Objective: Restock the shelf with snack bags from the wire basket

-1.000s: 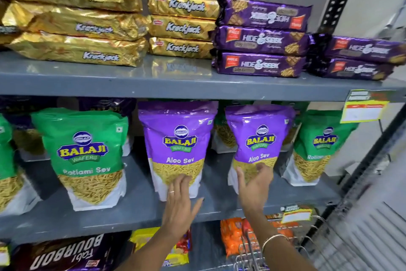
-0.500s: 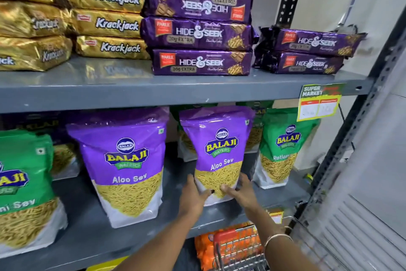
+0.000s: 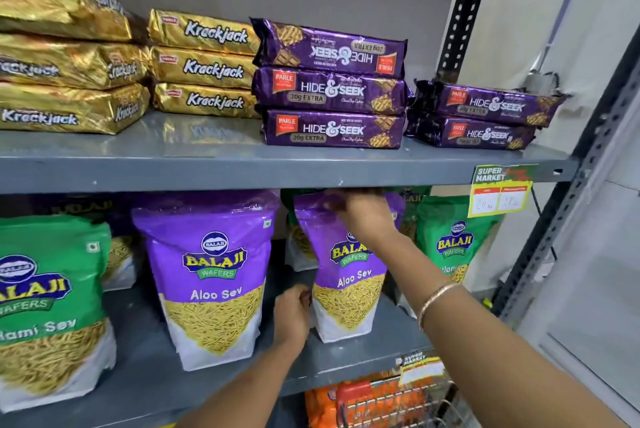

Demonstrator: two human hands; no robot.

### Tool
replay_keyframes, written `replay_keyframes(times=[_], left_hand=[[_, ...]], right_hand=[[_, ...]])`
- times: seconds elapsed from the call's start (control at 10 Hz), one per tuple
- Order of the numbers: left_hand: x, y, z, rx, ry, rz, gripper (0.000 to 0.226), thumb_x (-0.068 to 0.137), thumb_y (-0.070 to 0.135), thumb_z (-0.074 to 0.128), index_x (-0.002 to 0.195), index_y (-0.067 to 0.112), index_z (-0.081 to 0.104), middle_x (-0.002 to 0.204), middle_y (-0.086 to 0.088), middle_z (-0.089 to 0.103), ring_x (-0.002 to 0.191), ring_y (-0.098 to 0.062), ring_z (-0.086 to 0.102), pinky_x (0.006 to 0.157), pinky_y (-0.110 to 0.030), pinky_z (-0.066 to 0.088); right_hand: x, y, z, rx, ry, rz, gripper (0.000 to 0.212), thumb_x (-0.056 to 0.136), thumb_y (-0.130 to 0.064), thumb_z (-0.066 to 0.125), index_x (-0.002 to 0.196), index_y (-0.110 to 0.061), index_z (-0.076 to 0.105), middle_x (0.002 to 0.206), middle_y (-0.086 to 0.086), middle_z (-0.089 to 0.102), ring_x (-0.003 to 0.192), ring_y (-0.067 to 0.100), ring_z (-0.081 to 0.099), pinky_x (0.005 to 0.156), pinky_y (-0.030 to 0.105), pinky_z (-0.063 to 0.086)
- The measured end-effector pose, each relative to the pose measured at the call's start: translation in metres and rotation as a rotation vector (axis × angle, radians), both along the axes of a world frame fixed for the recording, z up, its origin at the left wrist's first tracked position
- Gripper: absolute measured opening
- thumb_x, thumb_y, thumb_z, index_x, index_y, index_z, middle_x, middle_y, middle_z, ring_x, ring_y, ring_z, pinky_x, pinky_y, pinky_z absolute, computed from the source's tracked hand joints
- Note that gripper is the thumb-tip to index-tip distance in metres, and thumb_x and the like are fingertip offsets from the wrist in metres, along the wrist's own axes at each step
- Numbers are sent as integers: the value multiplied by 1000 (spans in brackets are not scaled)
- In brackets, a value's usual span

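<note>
Right hand [image 3: 363, 216] pinches top edge of upright purple Aloo Sev bag [image 3: 346, 292] on middle shelf [image 3: 145, 368], left hand [image 3: 292, 315] curled against bag's lower-left side w/ fingers partly hidden, grip there indeterminate; wire basket [image 3: 391, 400] sits below shelf at btm right, orange packs inside.

Shelves [image 3: 242, 169] are plain grey. Krackjack packs [image 3: 204, 67] shiny gold w/ white lettering, Hide&Seek packs [image 3: 332, 91] purple w/ red corner tags. Aloo Sev bags [image 3: 214, 275] purple over white, far-left bag [image 3: 48, 306] green. Price tag [image 3: 498, 190] yellow/green/red.
</note>
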State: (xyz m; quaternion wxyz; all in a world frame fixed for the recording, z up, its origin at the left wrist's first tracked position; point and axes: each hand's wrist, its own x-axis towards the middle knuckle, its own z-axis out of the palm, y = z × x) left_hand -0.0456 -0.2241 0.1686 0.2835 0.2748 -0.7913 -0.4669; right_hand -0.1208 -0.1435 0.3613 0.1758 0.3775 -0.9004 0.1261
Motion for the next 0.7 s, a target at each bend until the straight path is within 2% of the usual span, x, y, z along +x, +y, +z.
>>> replay_keyframes(times=[0.1,0.2,0.3,0.4,0.5,0.6,0.7], left_hand=[[-2,-4,2,2,-21,-9,24,79,-7,47,67,5,63,64,-10,60,68,-13,50,59,-32,37],[-4,-11,4,11,-48,-56,19,81,-6,49,68,1,61,75,-23,69,69,-20,56,61,-30,36],[-4,-16,3,-14,-98,-95,17,84,-3,49,71,-3,60,81,-27,69,72,-24,59,63,-28,34],[-4,-17,0,-65,-156,-118,18,88,0,44,73,-4,54,80,-26,66,73,-24,57,63,-31,34],[-4,-18,-2,-80,-190,-107,18,88,0,42,72,1,51,80,-28,64,71,-25,55,62,-34,35],[4,-14,6,-96,-211,-125,15,87,3,45,97,-2,56,98,-25,67,92,-35,64,75,-42,49],[14,-8,16,-90,-150,-146,27,86,6,50,112,3,51,112,-19,65,104,-33,62,88,-44,51]], right_hand=[[-4,-5,3,-4,-85,15,37,90,-32,50,125,-20,56,140,12,50,130,32,40,105,37,34],[-8,-9,4,-48,-121,28,38,90,-29,51,125,-14,56,144,12,46,135,32,34,112,37,28],[-8,-11,4,-149,-148,44,31,89,-25,55,116,-12,64,135,11,56,132,30,40,110,37,29],[-6,-7,5,-267,-151,9,33,85,-25,61,114,-9,64,134,13,57,132,31,41,110,41,29],[-8,-6,6,-299,-176,19,33,84,-26,62,113,-9,65,132,13,59,130,32,43,108,40,31],[-2,-4,7,-241,-143,2,39,85,-31,60,118,-10,61,133,15,57,128,34,44,105,41,33],[10,2,3,-263,53,-4,37,83,-28,62,110,-2,63,118,25,64,113,42,55,93,45,43]])
